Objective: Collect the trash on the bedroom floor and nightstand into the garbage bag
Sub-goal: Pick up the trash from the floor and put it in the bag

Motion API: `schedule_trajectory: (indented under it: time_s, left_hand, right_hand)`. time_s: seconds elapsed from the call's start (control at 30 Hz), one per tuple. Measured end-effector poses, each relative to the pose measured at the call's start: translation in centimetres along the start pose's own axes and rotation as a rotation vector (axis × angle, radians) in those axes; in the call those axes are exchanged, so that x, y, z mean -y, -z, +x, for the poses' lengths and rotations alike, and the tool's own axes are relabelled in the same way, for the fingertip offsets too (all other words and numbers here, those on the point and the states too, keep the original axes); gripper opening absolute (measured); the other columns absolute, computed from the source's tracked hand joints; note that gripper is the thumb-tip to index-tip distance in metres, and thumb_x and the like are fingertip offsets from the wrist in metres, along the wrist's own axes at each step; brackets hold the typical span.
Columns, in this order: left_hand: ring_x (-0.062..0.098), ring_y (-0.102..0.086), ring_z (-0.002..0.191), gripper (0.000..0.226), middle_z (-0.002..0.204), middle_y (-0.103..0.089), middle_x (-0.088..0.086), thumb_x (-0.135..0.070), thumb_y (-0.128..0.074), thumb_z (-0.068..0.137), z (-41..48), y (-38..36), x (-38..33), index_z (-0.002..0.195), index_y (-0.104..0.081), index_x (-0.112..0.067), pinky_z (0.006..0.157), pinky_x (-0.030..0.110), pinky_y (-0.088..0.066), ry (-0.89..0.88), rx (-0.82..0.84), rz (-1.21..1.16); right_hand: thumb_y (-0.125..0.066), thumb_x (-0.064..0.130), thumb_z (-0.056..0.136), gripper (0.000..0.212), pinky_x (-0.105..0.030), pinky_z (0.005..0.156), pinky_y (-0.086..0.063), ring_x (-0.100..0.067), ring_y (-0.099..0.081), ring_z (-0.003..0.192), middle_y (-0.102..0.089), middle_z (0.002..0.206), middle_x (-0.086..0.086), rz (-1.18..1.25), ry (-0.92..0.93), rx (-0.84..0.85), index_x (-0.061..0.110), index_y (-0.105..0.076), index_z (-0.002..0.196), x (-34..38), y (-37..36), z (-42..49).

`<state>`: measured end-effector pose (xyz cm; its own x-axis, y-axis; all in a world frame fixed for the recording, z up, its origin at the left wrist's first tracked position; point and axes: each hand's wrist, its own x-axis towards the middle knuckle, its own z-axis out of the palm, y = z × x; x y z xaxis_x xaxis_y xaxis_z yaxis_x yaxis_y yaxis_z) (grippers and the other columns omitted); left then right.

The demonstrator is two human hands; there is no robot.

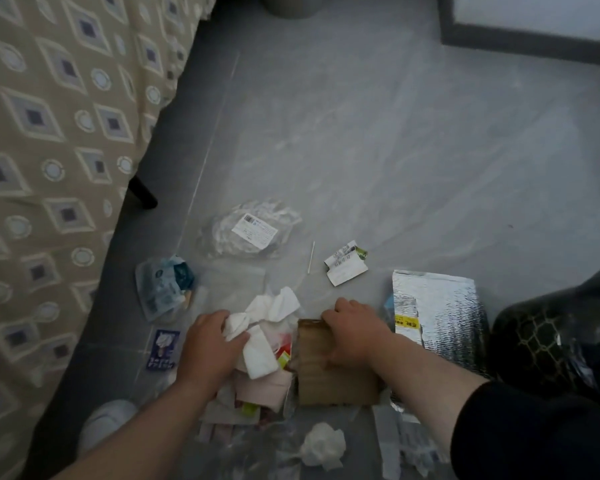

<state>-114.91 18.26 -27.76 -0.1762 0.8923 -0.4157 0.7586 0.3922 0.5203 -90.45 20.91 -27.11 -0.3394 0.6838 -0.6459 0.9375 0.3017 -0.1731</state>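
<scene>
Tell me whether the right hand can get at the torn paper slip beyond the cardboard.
Probably yes: the paper slip lies on bare floor just past the right hand, nothing between, though that hand grips the cardboard and would need to let go.

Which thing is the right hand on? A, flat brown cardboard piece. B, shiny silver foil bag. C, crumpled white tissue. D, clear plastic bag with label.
A: the right hand grips the flat brown cardboard piece by its far edge; the left hand holds the crumpled white tissue.
</scene>
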Motion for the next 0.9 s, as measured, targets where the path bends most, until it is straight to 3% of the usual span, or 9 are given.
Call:
schedule_trajectory:
  time_s: [0.03, 0.1, 0.23, 0.37, 0.47, 0.53, 0.63, 0.8, 0.9]
  left_hand:
    - [0.022, -0.056, 0.081, 0.011, 0.084, -0.057, 0.001, -0.024, -0.068, 0.08, 0.1, 0.1, 0.0, 0.08, -0.061, -0.015, 0.06, 0.029, -0.037, -0.023, 0.001, -0.013]
    - [0.02, -0.056, 0.071, 0.015, 0.073, -0.059, 0.004, -0.02, -0.061, 0.085, 0.4, 0.0, 0.5, 0.07, -0.063, -0.016, 0.054, 0.03, -0.035, -0.045, 0.001, -0.029]
    - [0.018, -0.056, 0.067, 0.019, 0.071, -0.062, 0.0, -0.02, -0.057, 0.089, 0.4, 0.5, -0.4, 0.073, -0.065, -0.015, 0.059, 0.03, -0.041, 0.001, -0.036, -0.06]
    - [0.021, -0.056, 0.069, 0.014, 0.07, -0.059, -0.001, -0.021, -0.056, 0.089, 0.0, 1.1, -1.5, 0.078, -0.063, -0.019, 0.06, 0.029, -0.037, 0.042, -0.071, -0.114]
    - [0.021, -0.056, 0.067, 0.014, 0.068, -0.059, 0.001, -0.02, -0.057, 0.089, -0.3, 2.1, -2.6, 0.076, -0.062, -0.014, 0.053, 0.028, -0.037, 0.051, -0.102, -0.164]
    - [0.022, -0.056, 0.067, 0.014, 0.068, -0.06, 0.003, -0.019, -0.059, 0.088, -0.6, 3.1, -3.6, 0.076, -0.062, -0.011, 0.056, 0.029, -0.038, 0.073, -0.109, -0.242]
    - [0.025, -0.056, 0.067, 0.015, 0.072, -0.062, 0.01, -0.019, -0.062, 0.086, -1.1, 4.7, -5.7, 0.071, -0.063, -0.014, 0.062, 0.033, -0.045, 0.157, -0.099, -0.487]
    - [0.016, -0.054, 0.066, 0.009, 0.075, -0.059, 0.003, -0.014, -0.062, 0.087, -3.6, 8.1, -11.8, 0.094, -0.061, -0.009, 0.055, 0.025, -0.041, 0.167, -0.14, -0.71]
    - [0.015, -0.054, 0.067, 0.013, 0.078, -0.059, 0.004, -0.014, -0.062, 0.088, -5.8, 9.6, -16.1, 0.1, -0.059, -0.012, 0.055, 0.026, -0.04, 0.106, -0.136, -0.77]
  right_hand:
    - [-0.072, 0.051, 0.069, 0.067, -0.04, 0.093, -0.043, -0.026, -0.048, 0.109, -0.048, 0.119, -0.008, 0.032, -0.008, 0.014, 0.019, -0.049, 0.123, 0.0, 0.2, -0.1]
    - [-0.075, 0.05, 0.067, 0.065, -0.038, 0.087, -0.046, -0.026, -0.051, 0.106, -0.049, 0.116, -0.006, 0.107, -0.022, 0.03, 0.018, -0.049, 0.118, 0.0, 0.8, -0.4]
    - [-0.075, 0.044, 0.071, 0.051, -0.03, 0.073, -0.039, -0.024, -0.055, 0.101, -0.058, 0.111, -0.005, 0.254, -0.054, 0.026, 0.018, -0.05, 0.107, -0.2, 2.4, -1.1]
    - [-0.075, 0.041, 0.071, 0.039, -0.027, 0.071, -0.036, -0.022, -0.054, 0.094, -0.061, 0.106, -0.007, 0.353, -0.047, -0.006, 0.016, -0.059, 0.097, -0.3, 4.0, -1.9]
    - [-0.075, 0.038, 0.072, 0.028, -0.026, 0.068, -0.036, -0.023, -0.056, 0.09, -0.057, 0.091, -0.005, 0.398, -0.059, -0.003, 0.019, -0.06, 0.085, -0.4, 5.2, -3.0]
    - [-0.076, 0.037, 0.071, 0.027, -0.026, 0.067, -0.042, -0.019, -0.058, 0.083, -0.06, 0.086, -0.002, 0.489, -0.093, -0.011, 0.018, -0.061, 0.082, -0.7, 6.0, -3.9]
    - [-0.079, 0.036, 0.067, 0.033, -0.028, 0.074, -0.053, -0.017, -0.065, 0.088, -0.07, 0.093, -0.001, 0.635, -0.139, -0.054, 0.016, -0.07, 0.092, -1.6, 7.9, -5.7]
    - [-0.08, 0.028, 0.072, 0.027, -0.021, 0.059, -0.05, -0.014, -0.064, 0.072, -0.068, 0.084, -0.001, 0.825, -0.178, -0.207, 0.018, -0.068, 0.093, -3.2, 13.0, -10.6]
    - [-0.079, 0.023, 0.074, 0.024, -0.024, 0.062, -0.053, -0.012, -0.064, 0.072, -0.069, 0.087, -0.003, 0.95, -0.182, -0.336, 0.017, -0.065, 0.092, -4.5, 16.1, -14.8]
